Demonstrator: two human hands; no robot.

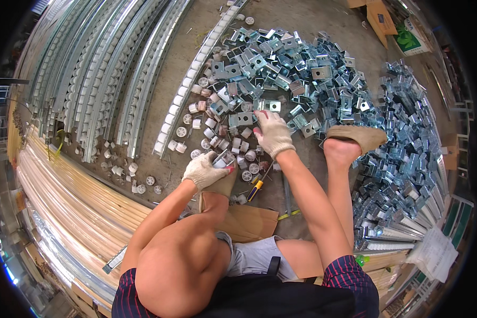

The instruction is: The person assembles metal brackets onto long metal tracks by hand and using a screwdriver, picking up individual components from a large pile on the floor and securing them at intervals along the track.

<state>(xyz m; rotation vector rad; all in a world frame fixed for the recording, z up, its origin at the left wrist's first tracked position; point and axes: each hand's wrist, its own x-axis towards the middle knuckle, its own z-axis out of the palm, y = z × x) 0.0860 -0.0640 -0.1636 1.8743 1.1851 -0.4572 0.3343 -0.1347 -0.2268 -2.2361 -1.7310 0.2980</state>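
grips a small shiny silver metal piece [225, 159] in the left hand [200, 169], with fingers bent around the near end and thumb pressed along the side. wears matching off-white knit gloves with pink tips. reaches forward with the right hand [274, 135], finger and thumb a bit apart, the fingertips right at a flat silver metal bracket with a round hole [271, 105]; cannot tell about a firm touch.

has many small white plastic wheels [181, 131] spread around and between both hands, and a screwdriver with a yellow and black handle [255, 190] lying between the arms. has a flat brown cardboard sheet [249, 222] near the lap.

faces a big heap of shiny silver bent-metal brackets [302, 69] past the right fingers. keeps the right foot in a tan shoe [361, 137] in the way, between that heap and a second heap of silver metal brackets [403, 159].

see, out to the left, a long silver metal rail full of white rollers [183, 95], then more silver rails with rollers [106, 63]. see, lower left, long tan bars in clear plastic wrap [74, 185]. see, top right, an open brown cardboard box [379, 21]; cannot see inside. see, low right, a white paper sheet [434, 254].
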